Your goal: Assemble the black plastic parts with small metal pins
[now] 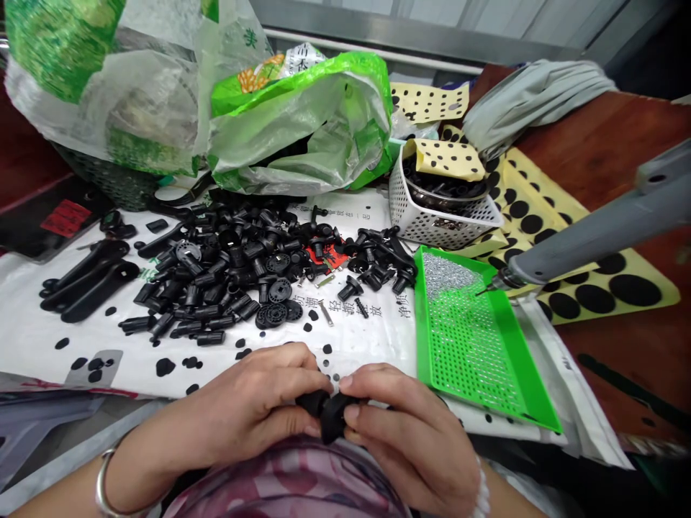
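My left hand (253,406) and my right hand (402,424) meet at the near edge of the table, both pinched on a small black plastic part (327,414) held between their fingertips. Part of it is hidden by my fingers. Beyond my hands a heap of similar black plastic parts (242,270) lies spread on a white printed sheet (350,338). A green perforated tray (475,345) holding small silver screws lies to the right of my right hand.
A grey electric screwdriver (594,234) lies with its tip over the green tray. A white basket (443,208) of black parts stands behind it. Yellow sheets with black round pads (588,288) lie at the right. Green and clear plastic bags (291,122) sit at the back.
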Demonstrator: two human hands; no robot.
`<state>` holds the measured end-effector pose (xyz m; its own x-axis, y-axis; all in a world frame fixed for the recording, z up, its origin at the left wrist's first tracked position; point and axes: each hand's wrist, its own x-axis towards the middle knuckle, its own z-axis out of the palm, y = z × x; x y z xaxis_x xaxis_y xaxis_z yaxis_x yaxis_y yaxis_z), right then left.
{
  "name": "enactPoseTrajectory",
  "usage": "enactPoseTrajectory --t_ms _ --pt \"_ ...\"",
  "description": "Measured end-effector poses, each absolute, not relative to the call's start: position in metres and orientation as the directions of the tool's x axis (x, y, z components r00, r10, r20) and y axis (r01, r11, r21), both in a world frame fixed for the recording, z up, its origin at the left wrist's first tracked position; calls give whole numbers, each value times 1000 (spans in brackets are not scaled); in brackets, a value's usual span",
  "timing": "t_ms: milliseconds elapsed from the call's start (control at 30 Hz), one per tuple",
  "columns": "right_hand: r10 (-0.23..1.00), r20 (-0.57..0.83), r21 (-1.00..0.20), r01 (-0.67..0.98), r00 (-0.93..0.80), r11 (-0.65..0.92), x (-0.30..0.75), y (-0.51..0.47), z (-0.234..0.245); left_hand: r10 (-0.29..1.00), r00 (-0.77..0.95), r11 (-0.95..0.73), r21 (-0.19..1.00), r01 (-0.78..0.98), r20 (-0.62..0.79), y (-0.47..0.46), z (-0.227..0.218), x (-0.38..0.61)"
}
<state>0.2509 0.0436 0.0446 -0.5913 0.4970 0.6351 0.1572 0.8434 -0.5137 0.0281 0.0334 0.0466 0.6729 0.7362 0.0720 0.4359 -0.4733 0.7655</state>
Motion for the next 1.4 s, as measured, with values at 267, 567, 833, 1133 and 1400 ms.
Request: enactPoseTrajectory --t_ms 267,567,833,1133,1400 --pt "588 558 -640 147 -585 754 249 42 36 744 658 -483 775 408 117 37 37 34" --pt "457 487 -368 300 -744 880 252 50 42 738 663 -454 821 347 127 38 36 33" --pt "466 377 -417 302 -800 857 254 54 53 763 638 -392 858 332 102 38 33 33" --pt "511 297 -471 341 -807 813 248 58 55 773 627 -425 815 395 100 37 34 32" --pt "675 263 -687 357 -690 633 240 49 40 789 599 -544 609 578 136 31 26 37"
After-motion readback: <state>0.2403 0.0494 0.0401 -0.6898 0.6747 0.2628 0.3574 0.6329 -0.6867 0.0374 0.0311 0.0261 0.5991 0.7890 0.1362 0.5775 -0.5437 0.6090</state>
